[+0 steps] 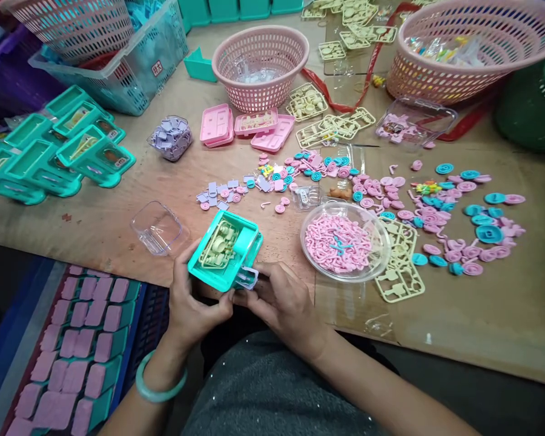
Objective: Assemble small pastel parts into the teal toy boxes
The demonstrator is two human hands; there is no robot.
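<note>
My left hand [193, 312] is wrapped round a teal plastic toy box [245, 239], tilted above the table's front edge. Inside it lies a cream sprue of tiny toy parts [218, 245]. Fingers of my right hand [288, 303] close on a small translucent lilac piece [247, 278] at the box's near right corner. Just how that piece meets the box is partly hidden by the fingertips. To the left lies an open clear plastic case [157, 227]. On the right, a clear round bowl [384, 266] holds many small pink pieces and a few blue ones.
Loose pink, blue and lilac parts [431, 215] spread over the table. Behind stand a pink basket [260, 97], pink lids [272, 133] and a cup of lilac parts [170, 138]. Several teal boxes [95, 154] sit at left. Below them is a crate of pink-topped boxes [75, 378].
</note>
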